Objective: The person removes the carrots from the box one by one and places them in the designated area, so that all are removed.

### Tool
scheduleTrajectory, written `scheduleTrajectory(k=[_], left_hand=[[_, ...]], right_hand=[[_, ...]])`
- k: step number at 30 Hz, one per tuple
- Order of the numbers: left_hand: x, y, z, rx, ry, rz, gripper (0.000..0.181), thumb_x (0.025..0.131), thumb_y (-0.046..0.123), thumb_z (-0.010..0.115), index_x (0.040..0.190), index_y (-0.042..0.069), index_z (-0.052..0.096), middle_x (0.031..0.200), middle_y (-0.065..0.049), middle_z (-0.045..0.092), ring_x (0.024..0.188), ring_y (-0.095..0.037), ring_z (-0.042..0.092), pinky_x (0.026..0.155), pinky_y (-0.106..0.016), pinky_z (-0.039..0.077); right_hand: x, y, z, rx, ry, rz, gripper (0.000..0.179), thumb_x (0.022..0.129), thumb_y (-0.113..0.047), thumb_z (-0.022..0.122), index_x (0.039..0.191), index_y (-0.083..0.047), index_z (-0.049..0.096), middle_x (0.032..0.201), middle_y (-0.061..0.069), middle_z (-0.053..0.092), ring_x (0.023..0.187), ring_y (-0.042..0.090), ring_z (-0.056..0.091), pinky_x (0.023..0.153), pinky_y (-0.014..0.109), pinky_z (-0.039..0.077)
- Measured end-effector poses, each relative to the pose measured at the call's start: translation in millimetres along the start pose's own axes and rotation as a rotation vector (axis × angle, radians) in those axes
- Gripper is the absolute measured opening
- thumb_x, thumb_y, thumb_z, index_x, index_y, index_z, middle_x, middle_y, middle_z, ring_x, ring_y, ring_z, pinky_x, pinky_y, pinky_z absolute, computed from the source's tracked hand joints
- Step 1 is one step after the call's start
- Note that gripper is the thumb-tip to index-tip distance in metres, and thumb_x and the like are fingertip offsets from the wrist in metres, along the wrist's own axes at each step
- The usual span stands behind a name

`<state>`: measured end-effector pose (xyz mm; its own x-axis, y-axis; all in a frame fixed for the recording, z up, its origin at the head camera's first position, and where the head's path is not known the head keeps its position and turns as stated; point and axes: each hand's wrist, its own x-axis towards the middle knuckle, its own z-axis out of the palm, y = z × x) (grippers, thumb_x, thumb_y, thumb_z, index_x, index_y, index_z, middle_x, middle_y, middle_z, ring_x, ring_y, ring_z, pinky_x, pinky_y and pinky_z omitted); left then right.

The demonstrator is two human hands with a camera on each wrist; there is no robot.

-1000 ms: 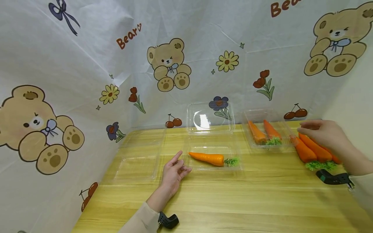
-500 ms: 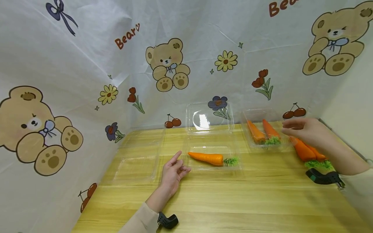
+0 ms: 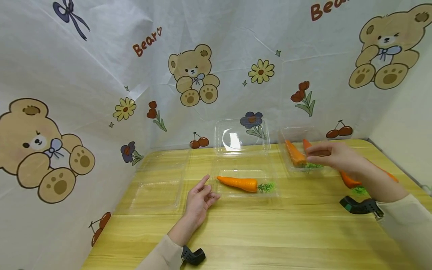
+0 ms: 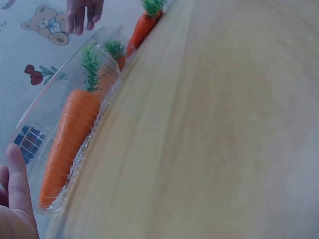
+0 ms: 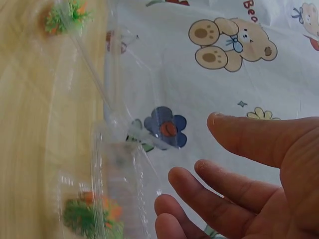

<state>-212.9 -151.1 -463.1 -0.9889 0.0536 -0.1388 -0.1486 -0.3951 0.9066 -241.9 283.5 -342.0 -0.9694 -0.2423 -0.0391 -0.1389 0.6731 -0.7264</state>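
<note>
My left hand (image 3: pixel 198 202) lies at the left front corner of the middle clear plastic box (image 3: pixel 274 193), fingers relaxed and holding nothing. In that box a single orange carrot (image 3: pixel 237 183) lies sideways, its green top to the right. In the left wrist view, the index finger (image 4: pixel 19 179) is right at the box's end, beside the tip of the carrot (image 4: pixel 72 134). My right hand (image 3: pixel 337 155) hovers over the right clear box (image 3: pixel 283 155), which contains two carrots (image 3: pixel 294 153). Seen from the right wrist, its thumb and fingers (image 5: pixel 219 196) are spread apart with nothing between them.
Another clear box (image 3: pixel 156 195) with its lid raised stands at the left. Loose carrots (image 3: pixel 349 182) lie at the right, partly hidden behind my right forearm. A bear-printed cloth (image 3: pixel 236 93) hangs behind the wooden table (image 3: pixel 256 232).
My right hand has moved left, from above the loose carrots to over the right box. The left hand and the carrot beside it have stayed in place.
</note>
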Motion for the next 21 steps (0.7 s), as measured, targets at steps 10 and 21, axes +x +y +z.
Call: scheduleTrajectory(k=[10, 21], left_hand=[[0.7, -0.1, 0.3, -0.005, -0.005, -0.002, 0.054, 0.109, 0.002, 0.045, 0.161, 0.007, 0.034, 0.101, 0.002, 0.048, 0.075, -0.008, 0.062, 0.083, -0.028, 0.065], [-1.0, 1.3, 0.9, -0.006, 0.005, -0.001, 0.054, 0.109, 0.002, 0.045, 0.161, 0.008, 0.034, 0.1, 0.002, 0.048, 0.075, -0.008, 0.062, 0.083, -0.028, 0.065]], right_hand=[[12.3, -11.2, 14.8, 0.053, -0.07, -0.057, 0.053, 0.103, -0.032, 0.065, 0.145, 0.0, 0.057, 0.142, 0.023, 0.061, 0.129, 0.036, 0.059, 0.103, 0.054, 0.054], [21.5, -26.1, 29.7, 0.158, -0.126, -0.062, 0.053, 0.1, -0.031, 0.07, 0.141, 0.001, 0.059, 0.135, 0.019, 0.066, 0.107, 0.004, 0.067, 0.097, 0.027, 0.057]])
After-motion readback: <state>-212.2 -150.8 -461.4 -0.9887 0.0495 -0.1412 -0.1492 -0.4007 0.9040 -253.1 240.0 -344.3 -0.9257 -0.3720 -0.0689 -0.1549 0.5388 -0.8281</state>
